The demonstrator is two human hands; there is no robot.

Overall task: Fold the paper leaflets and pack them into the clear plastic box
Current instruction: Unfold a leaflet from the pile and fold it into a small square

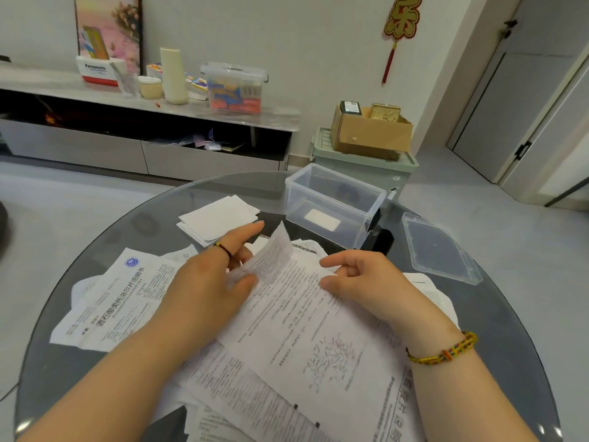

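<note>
Left fingers (pixel 250 229) and thumb pinch the raised far edge of the leaflet (pixel 318 330). Right fingers (pixel 338 260), loosely curled, touch it; I cannot tell if they pinch. It lies just nearer than the box (pixel 322 199). Best to match edge to edge squarely, then crease from the middle outward.

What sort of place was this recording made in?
Most likely a home living room: a low media cabinet runs along the wall, a red-and-gold hanging ornament decorates that wall, and the round glass table stands near an interior door.
</note>
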